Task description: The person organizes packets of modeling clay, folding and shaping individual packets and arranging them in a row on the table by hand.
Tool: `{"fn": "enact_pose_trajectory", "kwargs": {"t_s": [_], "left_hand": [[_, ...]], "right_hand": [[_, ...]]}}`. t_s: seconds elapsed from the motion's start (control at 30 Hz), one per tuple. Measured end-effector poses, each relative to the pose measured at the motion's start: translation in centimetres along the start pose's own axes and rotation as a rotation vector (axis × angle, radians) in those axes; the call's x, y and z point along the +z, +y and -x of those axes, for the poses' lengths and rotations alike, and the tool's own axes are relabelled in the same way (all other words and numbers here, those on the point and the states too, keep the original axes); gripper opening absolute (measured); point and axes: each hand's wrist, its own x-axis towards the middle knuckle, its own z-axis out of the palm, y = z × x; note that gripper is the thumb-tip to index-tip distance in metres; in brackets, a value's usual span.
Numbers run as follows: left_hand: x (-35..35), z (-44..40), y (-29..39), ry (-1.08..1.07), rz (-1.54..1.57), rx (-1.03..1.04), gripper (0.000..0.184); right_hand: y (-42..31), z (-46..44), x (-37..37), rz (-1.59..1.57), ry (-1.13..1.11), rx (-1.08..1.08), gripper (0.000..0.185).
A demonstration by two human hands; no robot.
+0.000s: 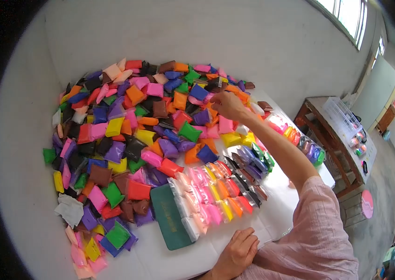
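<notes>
My right hand [227, 105] reaches over the far right part of a large heap of small coloured pouches [113, 151]. Its fingers are bent down and together against the heap; what they grip, if anything, is hidden. An orange pouch [180, 100] and a purple pouch [201, 116] lie left of it. Close to the front edge of the white table, my left hand [237, 252] rests with its fingers curled in and nothing visible in them. Just beyond it, rows of pouches [213, 191] lie sorted by colour, from pale and pink through yellow, orange and red to black.
A dark green flat case [170, 221] lies left of the rows. More pouches, blue and green [253, 161], sit behind them, and another overlapping row [295, 137] is at the right. A wooden desk [330, 140] with a white wire basket [342, 114] stands beyond. Walls border the heap.
</notes>
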Motion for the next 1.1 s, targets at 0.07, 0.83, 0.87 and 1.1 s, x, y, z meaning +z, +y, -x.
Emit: {"fn": "enact_pose_trajectory", "kwargs": {"t_s": [0.07,0.83,0.87,1.1], "left_hand": [[0.0,-0.1,0.0,-0.004,-0.004,0.017,0.014],[-15.0,5.7,9.3,0.26,0.295,-0.136,0.036],[-17.0,5.5,10.4,0.402,0.008,-0.206,0.049],[-19.5,5.3,11.5,0.643,-0.298,-0.042,0.056]], "right_hand": [[-0.1,0.6,0.1,0.043,-0.066,0.001,0.029],[12.3,-4.4,-6.5,-0.887,0.573,0.726,0.047],[12.6,-5.5,-6.8,-0.879,0.577,0.723,0.051],[17.2,-17.5,0.5,-1.014,0.584,0.799,0.084]]}}
